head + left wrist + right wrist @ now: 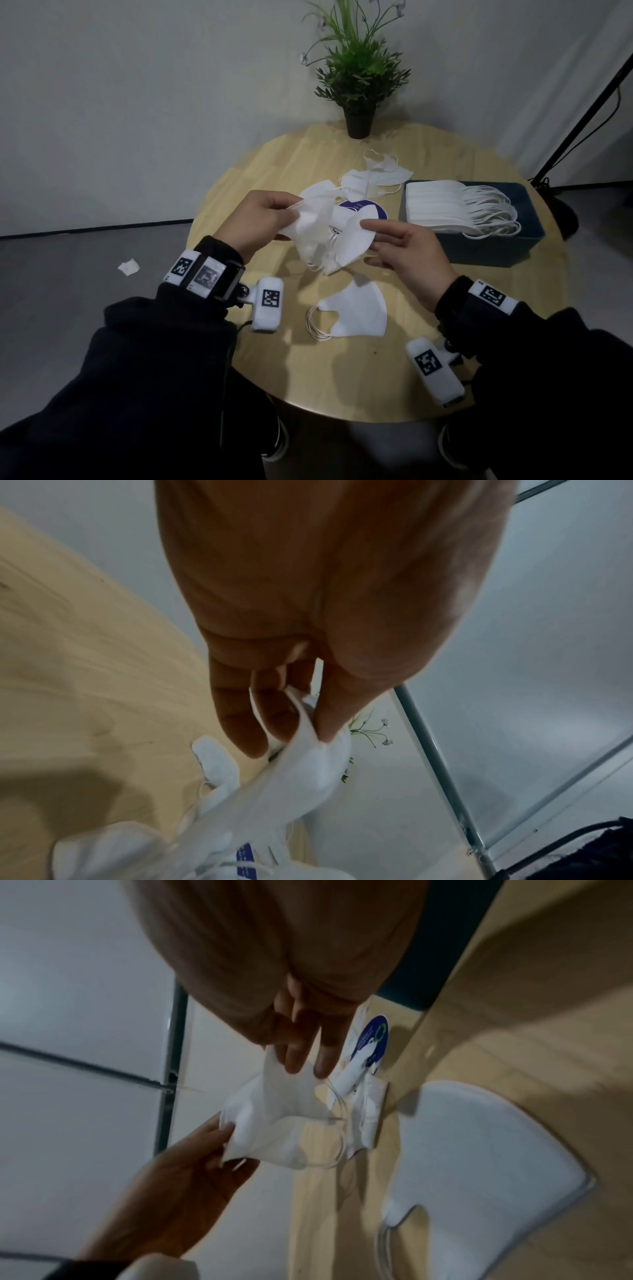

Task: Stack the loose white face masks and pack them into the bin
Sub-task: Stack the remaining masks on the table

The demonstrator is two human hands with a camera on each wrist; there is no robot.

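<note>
I hold a small bunch of white face masks (325,240) above the middle of the round table. My left hand (291,210) pinches its left edge between thumb and fingers, seen close up in the left wrist view as left hand (294,739) on the mask fabric (308,772). My right hand (368,241) pinches the right side, index finger on top and thumb under. In the right wrist view, the right hand (308,1069) meets the crumpled masks (284,1118). One loose mask (356,315) lies flat near me. The blue bin (496,253) at right holds a mask stack (442,205).
More loose masks (373,178) lie behind my hands, beside a round purple sticker (373,210). A potted plant (358,120) stands at the table's far edge. A dark stand pole (589,102) rises at right. A paper scrap (128,267) lies on the floor.
</note>
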